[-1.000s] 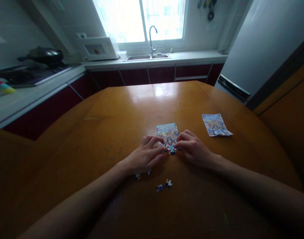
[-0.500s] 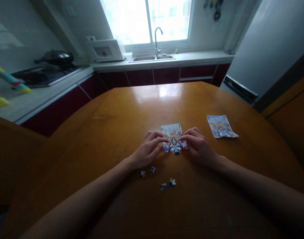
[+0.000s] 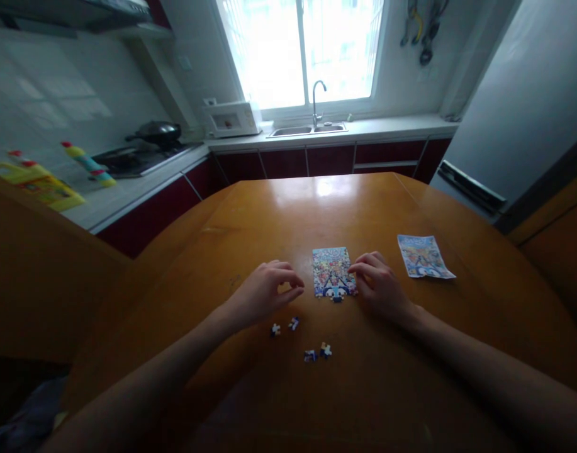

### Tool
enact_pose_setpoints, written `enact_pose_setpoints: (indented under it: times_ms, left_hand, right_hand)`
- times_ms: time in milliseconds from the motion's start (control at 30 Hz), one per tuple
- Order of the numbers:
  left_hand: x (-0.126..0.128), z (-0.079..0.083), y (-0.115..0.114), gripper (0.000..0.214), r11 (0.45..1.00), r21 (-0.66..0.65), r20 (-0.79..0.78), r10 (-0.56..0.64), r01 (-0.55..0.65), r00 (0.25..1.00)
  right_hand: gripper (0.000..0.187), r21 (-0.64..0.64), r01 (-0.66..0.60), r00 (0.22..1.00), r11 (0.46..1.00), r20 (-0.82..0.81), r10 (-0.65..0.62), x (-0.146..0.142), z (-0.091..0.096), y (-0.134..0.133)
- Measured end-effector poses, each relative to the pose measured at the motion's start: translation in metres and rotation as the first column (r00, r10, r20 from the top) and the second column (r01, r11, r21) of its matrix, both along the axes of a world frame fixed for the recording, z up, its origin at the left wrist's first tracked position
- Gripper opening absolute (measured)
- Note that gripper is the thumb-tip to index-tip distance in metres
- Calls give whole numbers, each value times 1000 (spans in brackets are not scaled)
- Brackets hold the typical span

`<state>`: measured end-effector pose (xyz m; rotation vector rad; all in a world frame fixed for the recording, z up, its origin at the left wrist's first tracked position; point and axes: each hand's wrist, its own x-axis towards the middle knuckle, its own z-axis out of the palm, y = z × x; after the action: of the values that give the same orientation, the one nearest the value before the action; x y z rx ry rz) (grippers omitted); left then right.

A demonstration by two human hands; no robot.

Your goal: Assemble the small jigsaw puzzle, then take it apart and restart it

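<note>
A small, colourful, nearly whole jigsaw puzzle (image 3: 333,272) lies flat on the orange wooden table (image 3: 269,214). My right hand (image 3: 382,286) rests at its right edge, fingers curled, with the fingertips pressed on the puzzle's side. My left hand (image 3: 264,292) hovers a little left of the puzzle, apart from it, with thumb and forefinger closed in a loose pinch; nothing shows between them. Several loose puzzle pieces (image 3: 294,323) lie on the table just below my left hand and closer to me.
A printed picture sheet (image 3: 425,257) lies on the table to the right of my right hand. Behind the table run a kitchen counter with a sink (image 3: 311,129), a microwave (image 3: 231,119) and a stove with a pan (image 3: 156,132). A fridge (image 3: 515,113) stands at the right.
My left hand has drawn back to the left off the puzzle and now pinches in the air. The right hand stays at the puzzle's right edge. The camera has tilted up and left.
</note>
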<state>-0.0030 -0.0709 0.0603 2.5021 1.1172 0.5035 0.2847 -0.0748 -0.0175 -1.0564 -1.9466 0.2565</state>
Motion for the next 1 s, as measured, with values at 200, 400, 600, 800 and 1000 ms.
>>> enact_pose_setpoints:
  times_ms: [200, 400, 600, 800, 1000]
  left_hand:
    - [-11, -20, -47, 14, 982, 56, -114, 184, -178, 976]
    - [-9, -29, -73, 18, 950, -43, -155, 298, -308, 942]
    - [-10, -41, -67, 15, 947, -85, -98, 300, -309, 949]
    - [-1, -43, -50, 8, 974, -51, -22, 220, -221, 975]
    - [21, -39, -26, 3, 990, 33, 0, 141, -141, 990]
  right_hand:
    - [21, 14, -12, 1000, 1000, -2, 12, -1, -1, 0]
    - [22, 7, -15, 1000, 1000, -4, 15, -3, -3, 1]
    - [22, -16, -19, 1000, 1000, -22, 19, -2, -5, 1]
    - [22, -21, -33, 999, 999, -26, 32, -3, -6, 2]
    - [22, -21, -52, 999, 998, -11, 51, -5, -4, 0]
